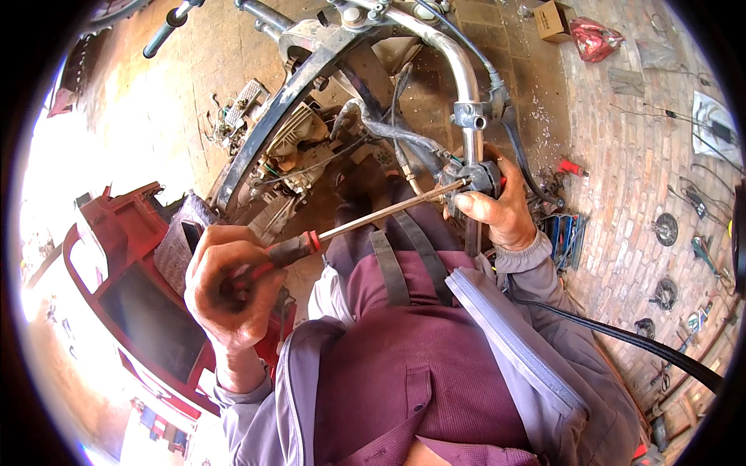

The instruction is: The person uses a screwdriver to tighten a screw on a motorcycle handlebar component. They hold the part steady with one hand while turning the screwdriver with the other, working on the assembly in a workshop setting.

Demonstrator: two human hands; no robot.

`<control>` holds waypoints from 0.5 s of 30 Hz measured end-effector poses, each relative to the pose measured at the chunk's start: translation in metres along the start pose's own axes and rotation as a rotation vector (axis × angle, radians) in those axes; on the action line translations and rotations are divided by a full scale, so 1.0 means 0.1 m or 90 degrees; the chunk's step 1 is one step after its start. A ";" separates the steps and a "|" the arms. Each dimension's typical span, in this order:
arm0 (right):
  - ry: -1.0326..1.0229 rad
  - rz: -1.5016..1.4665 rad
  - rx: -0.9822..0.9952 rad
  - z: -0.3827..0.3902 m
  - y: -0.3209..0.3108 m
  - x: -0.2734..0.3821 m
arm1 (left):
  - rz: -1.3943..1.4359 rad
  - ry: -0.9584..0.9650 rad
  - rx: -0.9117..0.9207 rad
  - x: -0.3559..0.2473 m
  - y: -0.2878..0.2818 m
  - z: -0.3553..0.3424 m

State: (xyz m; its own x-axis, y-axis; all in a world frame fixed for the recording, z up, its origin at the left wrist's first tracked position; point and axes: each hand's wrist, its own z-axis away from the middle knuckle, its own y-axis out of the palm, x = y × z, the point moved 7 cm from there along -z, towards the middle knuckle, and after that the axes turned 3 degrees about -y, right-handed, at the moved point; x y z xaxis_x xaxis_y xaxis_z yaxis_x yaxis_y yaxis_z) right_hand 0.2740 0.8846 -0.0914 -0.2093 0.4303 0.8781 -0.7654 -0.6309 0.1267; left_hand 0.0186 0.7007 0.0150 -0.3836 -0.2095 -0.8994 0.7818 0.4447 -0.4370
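Observation:
My left hand (221,283) is closed round the red and black handle of a long screwdriver (373,221). Its shaft points up and to the right, and the tip meets a dark switch housing (483,179) on a motorcycle handlebar (465,74). With thumb in front and fingers behind, my right hand (501,208) grips that housing. Whether the tip sits in a screw is too small to tell. Just above, a clamp bracket (471,115) is fixed on the chrome bar. Wires in a grey sleeve (388,132) run from the housing toward the frame.
The black motorcycle frame (272,116) and an engine (299,140) stand ahead. At left lies a red body panel (128,233). Parts and tools are spread over the brick floor (606,210) at right, with a cardboard box (553,22) and a red bag (595,39) farther off.

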 end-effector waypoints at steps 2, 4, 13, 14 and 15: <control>0.000 -0.026 -0.025 0.01 -0.03 -0.03 | -0.036 0.001 -0.006 -0.04 0.01 0.03; 0.003 -0.028 -0.019 0.00 -0.02 -0.04 | -0.065 0.063 -0.007 -0.13 0.02 0.02; 0.001 -0.031 -0.019 0.00 0.00 0.00 | -0.084 0.021 0.057 -0.13 0.04 -0.03; -0.001 -0.027 -0.008 0.00 0.02 0.02 | -0.033 -0.036 0.089 -0.05 0.04 -0.02; 0.000 -0.028 -0.008 0.00 0.03 0.02 | 0.018 -0.093 0.124 0.03 0.07 -0.01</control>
State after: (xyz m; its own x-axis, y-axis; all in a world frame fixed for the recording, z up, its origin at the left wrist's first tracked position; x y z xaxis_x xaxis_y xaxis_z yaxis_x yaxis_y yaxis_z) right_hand 0.2710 0.8839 -0.0891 -0.1760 0.4573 0.8717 -0.7815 -0.6034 0.1587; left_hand 0.0222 0.7039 0.0094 -0.2962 -0.3289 -0.8967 0.8768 0.2788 -0.3919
